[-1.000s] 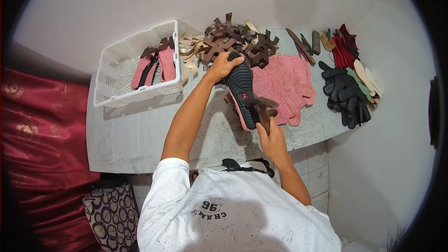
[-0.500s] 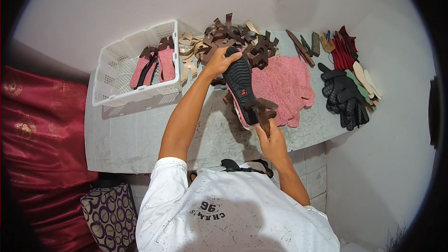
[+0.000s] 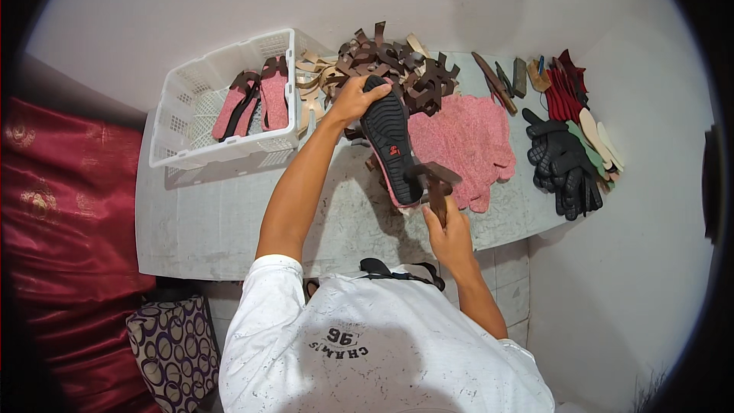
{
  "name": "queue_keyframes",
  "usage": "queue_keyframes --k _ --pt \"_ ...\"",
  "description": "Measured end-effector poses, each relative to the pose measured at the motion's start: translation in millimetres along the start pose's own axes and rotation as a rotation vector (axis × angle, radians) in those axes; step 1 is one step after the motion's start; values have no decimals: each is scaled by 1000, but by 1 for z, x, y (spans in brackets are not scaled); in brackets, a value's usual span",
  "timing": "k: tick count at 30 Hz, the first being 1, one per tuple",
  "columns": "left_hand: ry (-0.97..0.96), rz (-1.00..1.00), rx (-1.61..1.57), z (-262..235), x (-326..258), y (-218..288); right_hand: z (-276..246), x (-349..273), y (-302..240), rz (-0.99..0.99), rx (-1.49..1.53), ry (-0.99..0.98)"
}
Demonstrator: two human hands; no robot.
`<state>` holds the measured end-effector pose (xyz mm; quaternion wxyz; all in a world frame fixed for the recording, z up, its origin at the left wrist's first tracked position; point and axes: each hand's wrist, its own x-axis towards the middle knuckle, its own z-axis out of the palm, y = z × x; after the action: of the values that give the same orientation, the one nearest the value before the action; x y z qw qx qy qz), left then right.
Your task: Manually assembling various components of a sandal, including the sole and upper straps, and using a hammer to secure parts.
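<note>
My left hand (image 3: pixel 353 101) grips the far end of a sandal (image 3: pixel 390 145), held sole up above the worktable (image 3: pixel 206 214). The sole is black with a pink edge. My right hand (image 3: pixel 449 233) holds a brown strap (image 3: pixel 436 182) at the sandal's near end. A heap of brown straps (image 3: pixel 397 69) lies just behind the left hand. Pink insoles (image 3: pixel 466 141) lie on the table to the right of the sandal.
A white plastic basket (image 3: pixel 183 126) at the left holds two pink sandals (image 3: pixel 256 95). Beige straps (image 3: pixel 310 88) lie beside it. Black soles (image 3: pixel 562 160), red and pale pieces (image 3: pixel 573 95) and tools (image 3: pixel 497 80) fill the right end. A red cloth (image 3: pixel 53 206) and patterned cushion (image 3: pixel 172 340) sit left.
The sandal has tilted a little and my left hand has shifted its grip at the far end. My right hand stays at the brown strap.
</note>
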<state>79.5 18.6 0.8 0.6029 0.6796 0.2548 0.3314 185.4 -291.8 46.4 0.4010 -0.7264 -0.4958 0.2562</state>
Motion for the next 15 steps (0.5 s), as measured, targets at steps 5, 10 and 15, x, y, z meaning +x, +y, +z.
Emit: queue_keyframes --k 5,10,15 --pt "-15 -24 -68 -4 -1 -2 2 -14 -9 -394 137 280" --pt "-10 -22 -55 -4 4 -8 19 -16 32 -99 -88 -12" --pt "69 -12 -73 -8 -2 -2 -5 -10 -7 -18 101 11"
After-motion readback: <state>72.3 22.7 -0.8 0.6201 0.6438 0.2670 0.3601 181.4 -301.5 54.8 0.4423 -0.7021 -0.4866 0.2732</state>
